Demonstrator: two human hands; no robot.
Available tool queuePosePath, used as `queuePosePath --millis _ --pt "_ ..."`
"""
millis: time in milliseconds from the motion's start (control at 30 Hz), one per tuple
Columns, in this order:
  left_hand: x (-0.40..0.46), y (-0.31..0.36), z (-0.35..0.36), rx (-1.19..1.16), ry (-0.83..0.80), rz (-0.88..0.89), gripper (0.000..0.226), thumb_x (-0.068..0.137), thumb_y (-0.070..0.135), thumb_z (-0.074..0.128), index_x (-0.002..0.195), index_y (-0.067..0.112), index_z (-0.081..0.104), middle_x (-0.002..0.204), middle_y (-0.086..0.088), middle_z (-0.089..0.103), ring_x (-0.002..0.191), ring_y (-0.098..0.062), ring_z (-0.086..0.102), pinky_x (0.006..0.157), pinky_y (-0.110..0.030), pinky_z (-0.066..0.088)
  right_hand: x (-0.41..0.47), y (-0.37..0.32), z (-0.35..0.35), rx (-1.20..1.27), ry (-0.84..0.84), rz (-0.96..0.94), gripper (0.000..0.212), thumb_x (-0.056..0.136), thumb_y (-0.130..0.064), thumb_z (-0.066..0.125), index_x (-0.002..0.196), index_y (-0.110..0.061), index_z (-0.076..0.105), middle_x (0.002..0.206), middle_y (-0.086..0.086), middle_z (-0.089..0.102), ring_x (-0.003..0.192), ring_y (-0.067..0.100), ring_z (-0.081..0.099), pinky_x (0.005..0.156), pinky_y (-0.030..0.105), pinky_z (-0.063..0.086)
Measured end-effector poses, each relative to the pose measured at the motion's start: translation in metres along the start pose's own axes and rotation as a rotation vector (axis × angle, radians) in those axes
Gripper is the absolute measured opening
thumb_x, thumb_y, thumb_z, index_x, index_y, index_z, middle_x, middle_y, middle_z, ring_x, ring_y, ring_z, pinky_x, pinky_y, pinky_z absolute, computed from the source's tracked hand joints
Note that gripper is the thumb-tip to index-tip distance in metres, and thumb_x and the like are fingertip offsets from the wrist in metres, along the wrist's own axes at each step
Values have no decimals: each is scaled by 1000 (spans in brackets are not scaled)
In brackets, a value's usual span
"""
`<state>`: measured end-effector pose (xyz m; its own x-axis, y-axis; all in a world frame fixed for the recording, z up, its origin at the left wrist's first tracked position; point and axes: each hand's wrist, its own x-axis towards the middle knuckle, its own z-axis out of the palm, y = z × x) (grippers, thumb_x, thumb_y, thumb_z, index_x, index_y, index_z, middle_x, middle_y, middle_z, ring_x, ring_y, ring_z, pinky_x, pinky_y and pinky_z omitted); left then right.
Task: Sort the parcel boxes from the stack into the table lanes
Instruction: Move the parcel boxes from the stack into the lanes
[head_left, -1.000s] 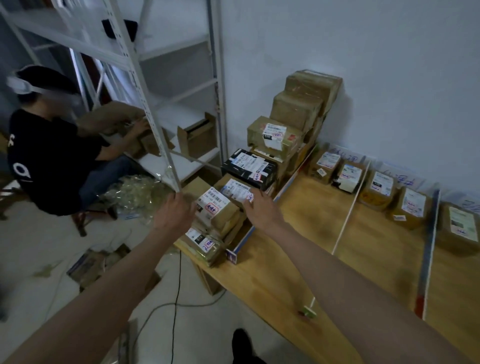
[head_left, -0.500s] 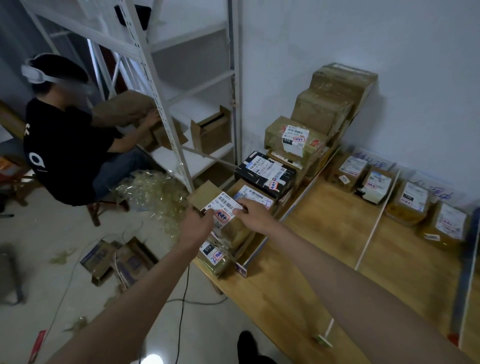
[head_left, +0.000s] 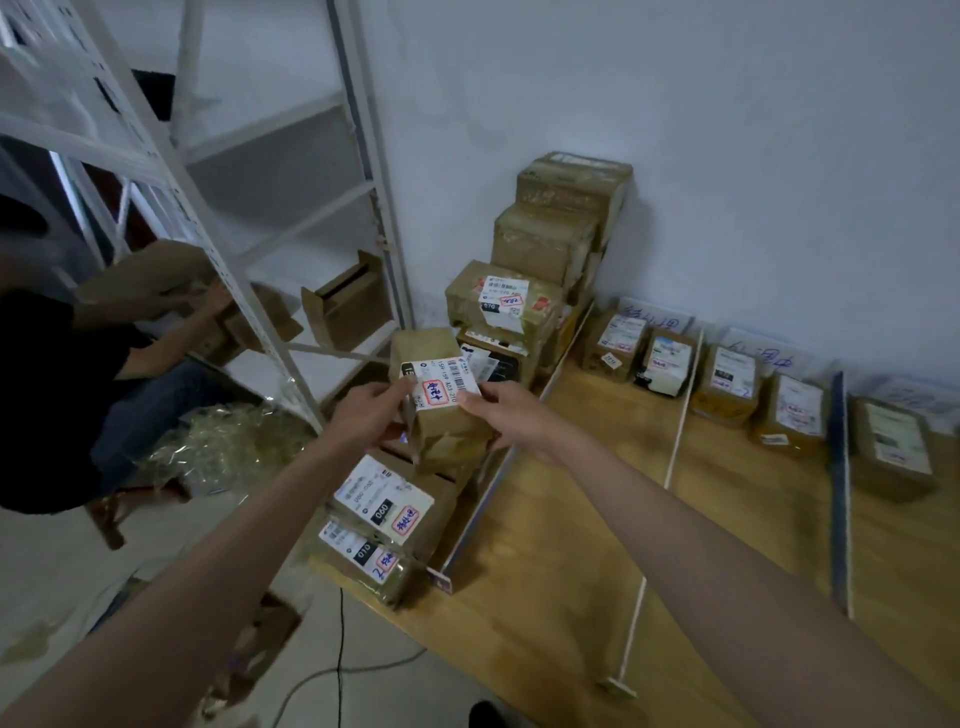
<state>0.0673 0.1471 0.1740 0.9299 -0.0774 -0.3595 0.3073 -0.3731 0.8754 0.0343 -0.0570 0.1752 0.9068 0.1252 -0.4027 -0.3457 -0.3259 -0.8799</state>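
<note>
Both hands hold one brown parcel box (head_left: 441, 410) with a white label, lifted above the stack. My left hand (head_left: 371, 413) grips its left side and my right hand (head_left: 511, 418) grips its right side. The stack of parcel boxes (head_left: 524, 312) rises in steps along the table's left end up to the wall. Two labelled boxes (head_left: 384, 512) lie below the held one at the near end. The wooden table (head_left: 545, 571) is split into lanes by a white strip (head_left: 670, 467) and a dark strip (head_left: 839, 499). Sorted boxes (head_left: 670, 358) stand in the lanes by the wall.
A white metal shelf rack (head_left: 249, 280) stands left of the stack, with an open carton (head_left: 348, 306) on it. Another person (head_left: 57, 395) sits at the left handling a box. Crumpled plastic wrap (head_left: 228, 447), cardboard scraps and a cable (head_left: 340, 660) lie on the floor.
Both hands closed on the top near box and lifted it off the stack, uncovering the labelled box beneath. The view swung to the right.
</note>
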Motion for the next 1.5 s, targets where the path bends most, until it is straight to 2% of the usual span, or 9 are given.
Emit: queuePosePath --millis 100,333,533,667,800,933,1033,1300,1500 --pt "11 14 20 77 -102 37 33 94 53 56 91 23 69 93 2 75 79 -15 73 63 -23 56 -16 5 -17 9 100 45 41 100 -44 51 130 -18 60 120 1 68 108 20 65 92 44 56" --pt "21 46 73 387 -271 236 40 97 60 38 91 28 63 92 3 64 83 -14 64 77 -32 48 -66 29 -50 169 393 143 33 102 -37 50 128 -22 61 125 1 67 111 21 64 95 45 54" --pt "11 55 110 818 -363 619 53 102 49 37 93 4 65 81 -9 63 80 -27 61 64 -32 42 -128 61 -69 212 668 260 38 102 -36 49 133 -16 58 130 6 62 115 24 59 90 40 52" --pt "-3 47 137 1024 -354 732 54 102 49 37 126 6 57 129 -16 55 115 -33 55 95 -44 47 -166 86 -70 238 794 327 39 103 -34 48 137 -18 56 133 4 60 119 25 57 91 40 49" --pt "-17 32 161 1129 -366 817 58 102 50 35 142 9 42 150 -14 37 133 -31 41 104 -45 43 -196 113 -65 264 892 372 35 103 -30 48 132 -15 60 126 6 65 112 24 61 78 34 51" --pt "-30 20 184 1170 -388 872 60 101 51 33 145 10 41 148 -10 39 133 -29 41 104 -43 41 -216 138 -61 257 951 426 30 102 -27 49 124 -12 63 113 5 68 103 24 65 90 43 56" --pt "-36 18 204 1207 -397 897 58 101 51 33 143 11 43 145 -9 42 131 -29 42 103 -43 41 -225 153 -66 249 989 439 29 101 -25 51 121 -11 65 100 2 67 92 21 65 82 40 57" --pt "-18 24 265 1213 -354 911 55 101 50 34 140 13 44 139 -8 48 125 -27 47 100 -40 41 -217 198 -118 245 989 515 36 100 -31 52 128 -10 62 119 8 66 106 26 64 88 42 57" --pt "14 25 308 1236 -286 892 55 100 49 37 139 12 45 136 -8 50 122 -26 49 102 -39 40 -185 233 -167 236 933 490 34 100 -27 52 128 -12 63 115 5 68 102 21 64 88 41 56"
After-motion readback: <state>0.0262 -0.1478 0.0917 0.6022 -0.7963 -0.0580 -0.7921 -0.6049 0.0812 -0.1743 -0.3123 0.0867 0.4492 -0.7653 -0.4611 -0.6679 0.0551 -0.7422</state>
